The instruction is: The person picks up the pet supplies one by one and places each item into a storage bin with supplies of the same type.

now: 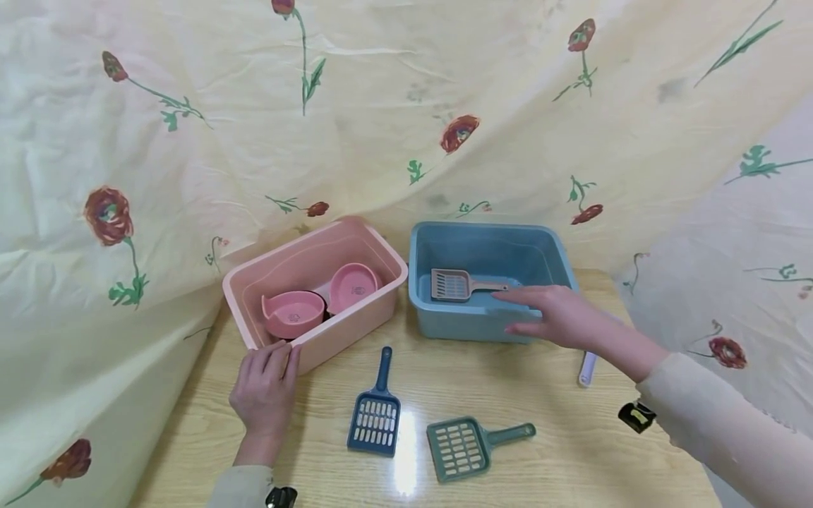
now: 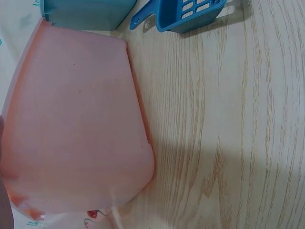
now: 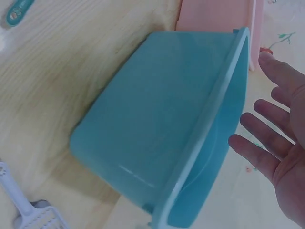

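My left hand [image 1: 265, 388] grips the front rim of a pink plastic bin [image 1: 356, 321], fingertips over the edge. In that bin lie two pink round bowls, one bowl [image 1: 293, 315] at left and another bowl [image 1: 353, 286] at right. My right hand [image 1: 559, 316] hovers over the front rim of a blue plastic bin [image 1: 470, 326]; the right wrist view shows its fingers spread, holding nothing. Inside the blue bin rests a greyish-pink litter scoop [image 1: 452, 285], handle pointing right, toward the fingertips. The left wrist view has the pink bin's outer wall [image 2: 81, 109] close up.
On the wooden table [image 1: 343, 487] lie a dark blue litter scoop [image 1: 375, 423] and a green litter scoop [image 1: 460, 449]. A lavender scoop [image 3: 19, 191] is beside the blue bin, partly hidden under the right arm. Flowered cloth [image 1: 381, 85] hangs behind both bins.
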### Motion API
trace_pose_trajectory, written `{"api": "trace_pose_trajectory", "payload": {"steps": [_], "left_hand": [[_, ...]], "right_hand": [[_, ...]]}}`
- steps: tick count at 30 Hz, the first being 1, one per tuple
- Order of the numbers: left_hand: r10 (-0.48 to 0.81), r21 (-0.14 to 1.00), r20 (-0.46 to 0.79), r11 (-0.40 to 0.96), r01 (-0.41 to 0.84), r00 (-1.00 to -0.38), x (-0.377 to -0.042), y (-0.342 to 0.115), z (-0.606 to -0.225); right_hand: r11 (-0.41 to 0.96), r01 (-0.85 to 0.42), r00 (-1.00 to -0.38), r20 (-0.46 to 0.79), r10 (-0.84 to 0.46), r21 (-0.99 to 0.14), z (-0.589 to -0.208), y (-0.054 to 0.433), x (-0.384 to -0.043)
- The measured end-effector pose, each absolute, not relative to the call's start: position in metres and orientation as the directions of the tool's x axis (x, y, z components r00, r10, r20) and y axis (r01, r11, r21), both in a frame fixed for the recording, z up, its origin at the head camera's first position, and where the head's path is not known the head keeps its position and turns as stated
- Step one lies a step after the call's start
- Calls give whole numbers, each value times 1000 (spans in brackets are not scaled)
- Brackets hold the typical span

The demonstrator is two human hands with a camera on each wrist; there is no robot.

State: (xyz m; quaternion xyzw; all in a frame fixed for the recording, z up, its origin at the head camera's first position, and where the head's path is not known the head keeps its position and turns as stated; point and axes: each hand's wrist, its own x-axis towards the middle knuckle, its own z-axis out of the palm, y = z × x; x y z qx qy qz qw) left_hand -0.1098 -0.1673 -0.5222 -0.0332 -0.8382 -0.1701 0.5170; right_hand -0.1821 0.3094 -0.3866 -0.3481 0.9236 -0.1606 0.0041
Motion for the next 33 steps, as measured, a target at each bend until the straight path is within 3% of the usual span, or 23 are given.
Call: {"api": "trace_pose_trajectory", "payload": {"steps": [14,19,33], "left_hand": [[-107,236,879,944,230,-465,-107,-170,-525],[-101,237,875,942,237,-473,-107,-170,-524],[-88,231,869,943,242,-487,-110,-169,-519]], "right_hand": [[716,-651,-758,269,-594,-253,-407,331,-161],[694,-676,-732,333,-595,-248,-415,334,-153],[698,-679,-727,346,-593,-230,-421,321,-151]]}}
